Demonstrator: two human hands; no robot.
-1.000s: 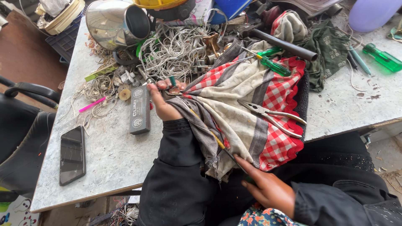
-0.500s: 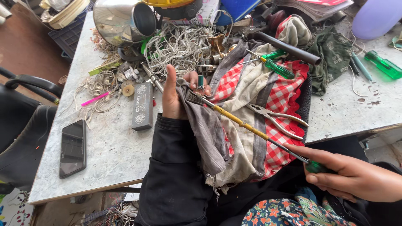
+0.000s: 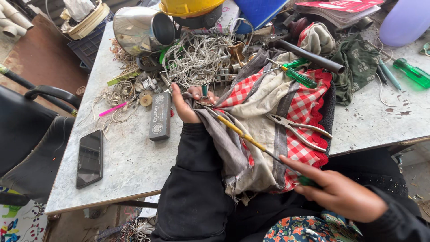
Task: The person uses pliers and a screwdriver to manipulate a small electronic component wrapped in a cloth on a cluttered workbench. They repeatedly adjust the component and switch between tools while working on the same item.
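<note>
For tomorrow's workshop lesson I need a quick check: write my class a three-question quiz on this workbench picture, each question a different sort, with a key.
1. True or false: the right hand holds the green handle end of a long screwdriver.
2. What lies on the red checked cloth, beside the screwdriver shaft?
A. pliers
B. a hammer
C. a phone
3. Fill in: the left hand holds a small part just in front of the tangle of pale ____.

Key
1. True.
2. A: the pliers rest on the cloth; the phone lies on the table, left.
3. Wire.
</note>
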